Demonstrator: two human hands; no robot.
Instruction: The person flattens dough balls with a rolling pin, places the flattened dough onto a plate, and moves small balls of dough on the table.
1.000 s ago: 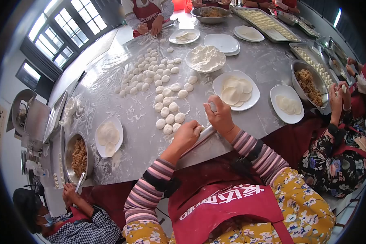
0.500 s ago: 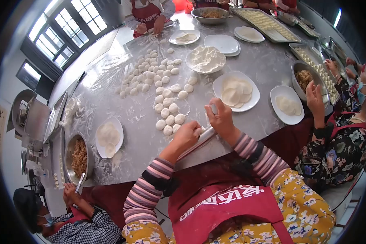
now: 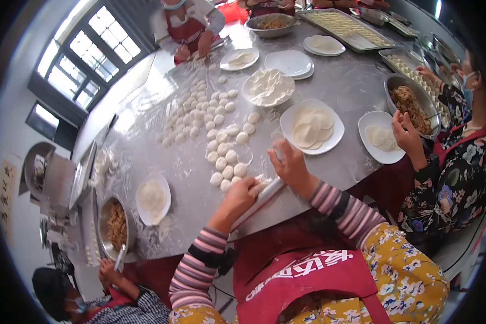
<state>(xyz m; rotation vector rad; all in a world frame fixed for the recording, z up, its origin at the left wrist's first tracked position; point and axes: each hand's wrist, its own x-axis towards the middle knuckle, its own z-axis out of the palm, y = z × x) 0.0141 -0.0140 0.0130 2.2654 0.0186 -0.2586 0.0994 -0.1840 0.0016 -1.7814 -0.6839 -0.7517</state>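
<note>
Diagonally, the rolling pin [image 3: 272,189] slants (rightward, away).

A hand could have passed over the floured grey metal table [image 3: 191,189] between the white plate of thin dough rounds [image 3: 167,195] at the left and the small round white dough pieces [image 3: 221,163], which blocked the middle alongside the white bowl heaped with flour [image 3: 254,102] and the squarish white plate of overlapping wrappers [image 3: 338,129].

Daylight from the blown-out windows [image 3: 98,53] at far left throws white glare across the worktop [image 3: 194,216]'s far left; fisheye curvature bends the edges into black corners, with slight softness throughout.
</note>
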